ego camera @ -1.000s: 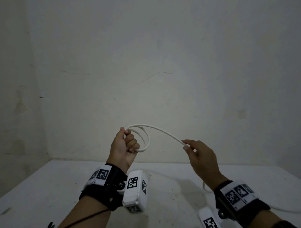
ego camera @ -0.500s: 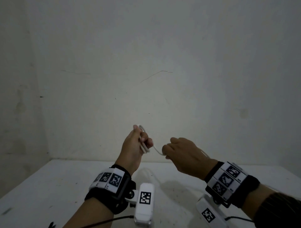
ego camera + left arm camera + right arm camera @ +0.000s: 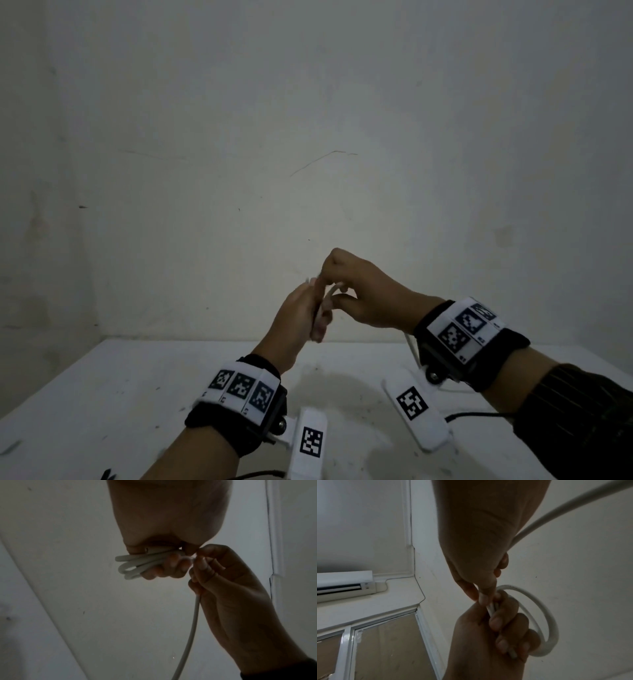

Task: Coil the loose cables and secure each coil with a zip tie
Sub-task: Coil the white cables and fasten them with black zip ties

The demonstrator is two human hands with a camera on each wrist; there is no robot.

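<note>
A white cable [image 3: 132,566] is wound into several small loops that my left hand [image 3: 317,320] grips in curled fingers, raised above the table. My right hand [image 3: 337,296] sits right against the left one and pinches the same cable between thumb and fingers. In the right wrist view the coil [image 3: 547,620] arcs out past the left hand [image 3: 501,631], and the right hand's fingertips [image 3: 483,597] press the strand into it. The loose cable tail [image 3: 193,622] hangs down from the right hand [image 3: 205,566]. No zip tie is in view.
A white table [image 3: 102,394] lies below the hands, against a plain wall [image 3: 308,137]. The cable tail [image 3: 409,346] drops behind the right wrist. A black lead [image 3: 479,415] runs by the right forearm. An air conditioner [image 3: 342,584] hangs high on the wall.
My right hand swept the stretched cable leftward to the left hand, closing the wide loop into the coil. Both hands now meet, and the left hand has turned edge-on.
</note>
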